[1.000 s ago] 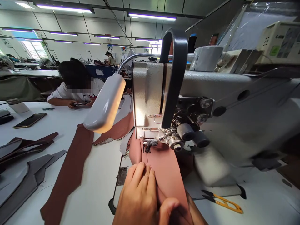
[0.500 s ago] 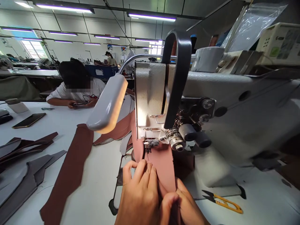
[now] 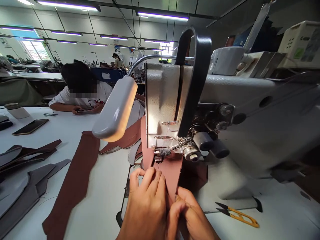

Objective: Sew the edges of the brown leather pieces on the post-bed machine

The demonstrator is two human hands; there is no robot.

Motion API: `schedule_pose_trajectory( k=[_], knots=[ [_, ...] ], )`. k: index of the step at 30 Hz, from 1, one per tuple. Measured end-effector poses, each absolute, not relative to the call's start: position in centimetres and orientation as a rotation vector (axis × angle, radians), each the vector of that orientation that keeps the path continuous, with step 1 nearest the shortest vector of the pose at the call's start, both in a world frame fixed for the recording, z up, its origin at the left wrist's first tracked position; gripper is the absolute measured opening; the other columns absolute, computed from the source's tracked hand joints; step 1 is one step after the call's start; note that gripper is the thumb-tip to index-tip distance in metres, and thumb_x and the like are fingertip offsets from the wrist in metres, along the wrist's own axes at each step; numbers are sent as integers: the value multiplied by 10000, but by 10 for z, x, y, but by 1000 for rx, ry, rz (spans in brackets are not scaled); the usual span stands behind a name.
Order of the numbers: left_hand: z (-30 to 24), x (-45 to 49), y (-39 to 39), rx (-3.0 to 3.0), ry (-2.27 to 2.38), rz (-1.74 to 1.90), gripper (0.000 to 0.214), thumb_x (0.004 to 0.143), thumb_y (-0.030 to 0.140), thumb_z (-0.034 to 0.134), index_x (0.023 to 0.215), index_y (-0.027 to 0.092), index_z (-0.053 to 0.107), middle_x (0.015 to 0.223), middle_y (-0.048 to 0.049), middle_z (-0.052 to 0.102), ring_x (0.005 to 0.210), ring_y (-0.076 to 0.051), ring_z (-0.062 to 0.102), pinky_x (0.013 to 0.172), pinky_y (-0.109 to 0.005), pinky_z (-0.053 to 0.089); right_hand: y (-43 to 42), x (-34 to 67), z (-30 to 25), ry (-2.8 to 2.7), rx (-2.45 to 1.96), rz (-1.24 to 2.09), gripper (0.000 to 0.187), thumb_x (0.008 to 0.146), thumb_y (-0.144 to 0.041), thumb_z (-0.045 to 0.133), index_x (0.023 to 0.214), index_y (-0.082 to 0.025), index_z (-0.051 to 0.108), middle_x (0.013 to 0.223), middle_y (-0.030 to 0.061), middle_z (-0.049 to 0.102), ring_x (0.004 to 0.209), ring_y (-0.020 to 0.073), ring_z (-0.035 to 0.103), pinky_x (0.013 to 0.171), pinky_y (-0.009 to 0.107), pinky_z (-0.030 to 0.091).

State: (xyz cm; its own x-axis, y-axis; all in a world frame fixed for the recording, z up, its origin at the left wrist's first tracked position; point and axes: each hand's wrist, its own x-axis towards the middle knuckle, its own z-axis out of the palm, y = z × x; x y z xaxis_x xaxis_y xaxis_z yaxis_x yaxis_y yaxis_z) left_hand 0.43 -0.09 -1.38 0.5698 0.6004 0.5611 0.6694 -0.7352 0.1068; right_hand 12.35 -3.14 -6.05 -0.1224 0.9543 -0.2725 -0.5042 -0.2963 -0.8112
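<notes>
A dusty-pink fabric piece (image 3: 173, 178) runs under the presser foot (image 3: 158, 156) of a sewing machine (image 3: 162, 93). My left hand (image 3: 147, 200) lies on it just in front of the foot, fingers bent and pressed down against the cloth. To the right, my right hand (image 3: 193, 211) is closed on the fabric's right edge, thumb and fingers pinching it low down. The two hands nearly meet, and the cloth between them is partly hidden.
Yellow thread snips (image 3: 241, 216) lie right of my hands. A lamp (image 3: 116, 110) hangs left of the machine head. Reddish-brown (image 3: 72, 186) and grey cut pieces (image 3: 22, 196) cover the left side, near a phone (image 3: 30, 127). Another person (image 3: 80, 86) sits across the table.
My right hand has shifted left and slightly up along the fabric's edge, drawing that edge leftward. My left hand stays near the foot. The view has turned slightly.
</notes>
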Motion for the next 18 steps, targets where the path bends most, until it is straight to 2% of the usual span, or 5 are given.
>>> schedule_pose_trajectory(
  k=[3,7,12,16,18],
  knots=[
    [-13,5,0,-2691,-1091,-900,130,804,229,473,827,154,576,782,-68,594,819,-267,525,720,-442,371,-30,124,-61,-636,-933,1722,322,678,-431,649,799,-181,486,563,-49,440,435,88,464,408,197,378],
    [-12,7,-1,-2688,-1125,-933,118,788,197,452,762,164,562,737,-58,572,768,-255,515,697,-442,360,-28,122,-59,-643,-891,1693,339,690,-479,653,732,-192,476,591,-26,465,467,92,459,442,205,400],
    [-9,5,-2,-2679,-1072,-947,104,782,194,444,765,154,539,741,-61,573,785,-256,521,705,-435,353,-27,117,-58,-530,-882,1654,360,673,-442,706,850,-172,547,732,12,562,679,119,551,610,204,452],
    [-15,1,2,-2642,-1049,-971,110,732,148,421,729,153,531,733,-62,576,804,-252,532,733,-440,342,-24,119,-58,-648,-855,1680,356,740,-472,642,907,-181,525,721,-3,536,547,92,493,464,188,391],
    [-21,1,5,-2611,-1026,-1024,137,712,155,405,743,153,539,770,-75,592,836,-258,530,745,-445,336,-19,123,-60,-816,-867,1659,312,797,-462,577,910,-180,507,707,-9,520,521,85,486,457,189,386]
  ],
)
